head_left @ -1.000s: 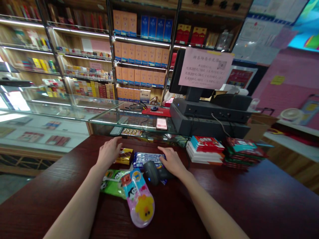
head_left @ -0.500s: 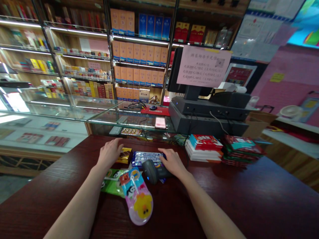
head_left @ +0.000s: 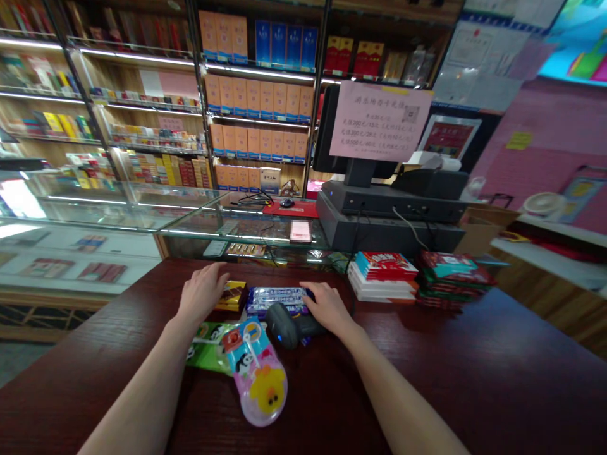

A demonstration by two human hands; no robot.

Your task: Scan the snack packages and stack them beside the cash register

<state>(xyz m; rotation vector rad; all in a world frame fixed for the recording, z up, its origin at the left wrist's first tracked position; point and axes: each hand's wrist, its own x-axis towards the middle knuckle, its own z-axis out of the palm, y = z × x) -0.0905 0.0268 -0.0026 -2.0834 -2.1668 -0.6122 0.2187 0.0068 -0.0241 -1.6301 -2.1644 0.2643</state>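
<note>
My left hand (head_left: 203, 292) lies on the dark wooden counter, fingers stretched forward, beside a yellow-and-brown snack pack (head_left: 233, 295). Its fingertips are next to the pack's left edge, and I see nothing held. At the right end of some blue-and-silver wrapped bars (head_left: 277, 297) rests my right hand (head_left: 331, 308), its fingers extended and partly curved. Under and beside that hand lies a black barcode scanner (head_left: 284, 325), its handle partly covered by the hand. Closer to me, a lollipop (head_left: 263, 385) with a yellow chick shape in a clear wrapper overlaps a green panda-printed lollipop pack (head_left: 208, 347).
To the right stand a stack of red-and-white boxes (head_left: 385, 276) and a pile of dark red-and-green packs (head_left: 453, 281). Behind them is a cash register with a monitor (head_left: 327, 126) bearing a pink sign. A glass display case (head_left: 190, 221) borders the counter's far side.
The camera view has turned slightly, so everything sits a little further left in the picture. Both hands and the snacks keep nearly the same places on the counter.
</note>
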